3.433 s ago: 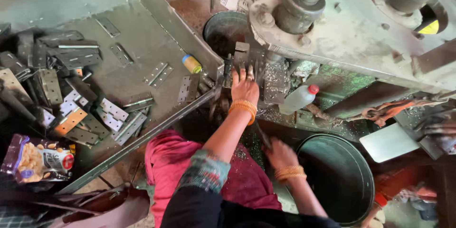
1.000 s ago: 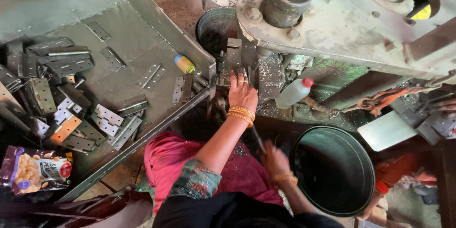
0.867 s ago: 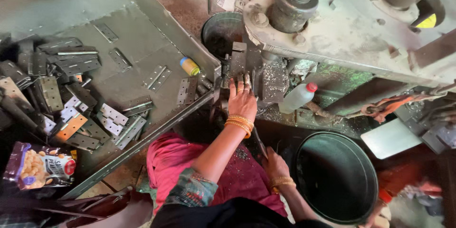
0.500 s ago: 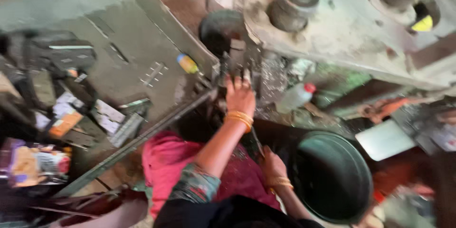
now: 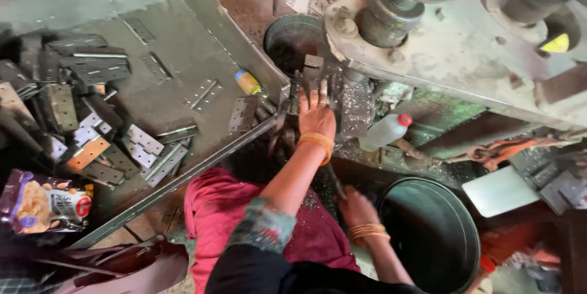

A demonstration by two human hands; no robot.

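Left hand point(image 5: 316, 113): fingers spread flat on metal workpiece point(image 5: 313, 70) at press die, ahead of palm | Right hand point(image 5: 356, 205): closure cannot be determined, beside round bin point(image 5: 428, 233) | Workpiece: likely stiff, sharp-edged, oily; hold by flat faces.

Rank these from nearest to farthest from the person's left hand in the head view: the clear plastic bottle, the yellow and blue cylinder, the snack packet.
From the left hand:
1. Clear plastic bottle, just to its right, under the machine.
2. Yellow and blue cylinder, to its left on the metal tray; close to the bottle's distance, slightly farther.
3. Snack packet, far left, at the lower edge.
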